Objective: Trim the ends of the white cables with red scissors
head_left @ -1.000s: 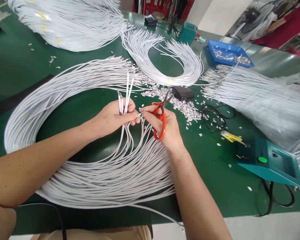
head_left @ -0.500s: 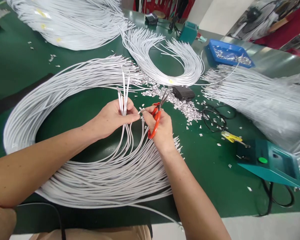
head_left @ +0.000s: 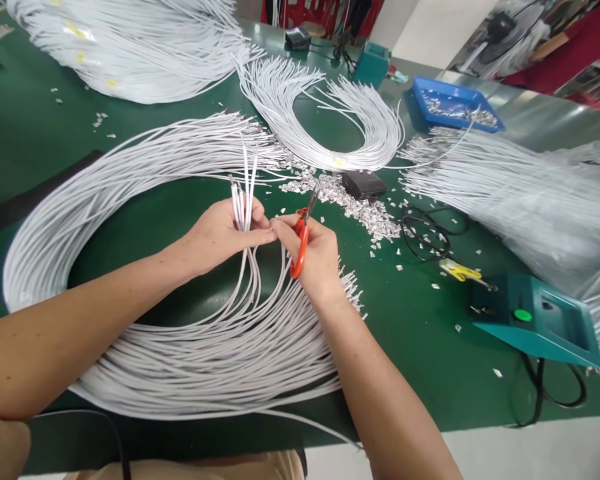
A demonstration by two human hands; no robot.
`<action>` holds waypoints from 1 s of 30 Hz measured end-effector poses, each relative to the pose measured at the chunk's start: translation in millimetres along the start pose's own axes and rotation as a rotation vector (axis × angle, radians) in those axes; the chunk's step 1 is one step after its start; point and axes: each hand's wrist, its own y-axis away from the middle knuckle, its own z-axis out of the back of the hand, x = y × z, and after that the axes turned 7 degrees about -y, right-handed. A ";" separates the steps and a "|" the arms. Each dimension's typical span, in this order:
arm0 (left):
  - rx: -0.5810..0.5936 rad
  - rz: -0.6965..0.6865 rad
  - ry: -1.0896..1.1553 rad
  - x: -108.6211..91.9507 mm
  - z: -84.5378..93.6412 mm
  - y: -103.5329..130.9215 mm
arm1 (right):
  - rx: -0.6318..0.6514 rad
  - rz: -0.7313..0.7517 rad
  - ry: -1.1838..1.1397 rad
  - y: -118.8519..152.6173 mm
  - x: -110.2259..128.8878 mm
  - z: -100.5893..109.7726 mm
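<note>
Several white cables [head_left: 244, 210] stand up between the thumb and fingers of my left hand [head_left: 225, 233], which is closed around them. My right hand [head_left: 315, 250] grips orange-handled scissors [head_left: 303, 243] in its palm, blades pointing up and away. The thumb and fingertips of both hands meet; what they pinch there is too small to make out. Below the hands, the held cables run down into a large coiled bundle of white cables [head_left: 220, 360] that curves round to the left and back.
Small whitish scraps [head_left: 350, 203] lie heaped behind my hands beside a black block [head_left: 364, 185]. More cable bundles [head_left: 325, 150] lie farther back. To the right are a teal device [head_left: 535, 320], a yellow clip [head_left: 460, 271] and a blue tray [head_left: 455, 123] of small parts.
My right hand has moved slightly left, so its fingertips now touch my left hand's. The scissors have turned more upright. A cable end visible between the hands before is now hidden.
</note>
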 end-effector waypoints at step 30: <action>-0.018 0.020 0.320 -5.2 5.6 -5.4 | 0.084 -0.177 -0.080 3.1 2.1 -4.9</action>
